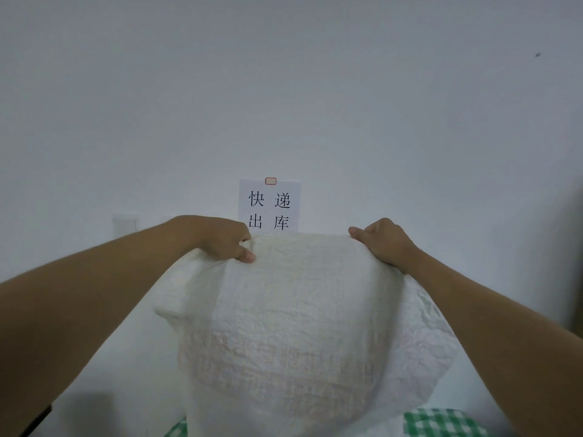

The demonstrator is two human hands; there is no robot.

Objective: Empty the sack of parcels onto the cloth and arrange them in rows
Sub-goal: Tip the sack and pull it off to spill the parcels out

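A white woven sack (299, 326) hangs in front of me, held up by its top edge and bulging in the lower half. My left hand (220, 239) grips the top edge at the left, thumb over the fabric. My right hand (383, 241) grips the same edge at the right. Below the sack, a green-and-white checked cloth (441, 422) shows at the bottom of the view. The parcels are hidden inside or behind the sack.
A white wall fills the background. A paper sign (269, 205) with black characters is stuck to it behind the sack's top edge. A white wall socket (125, 223) sits left of the sign. A dark edge (575, 263) shows at the far right.
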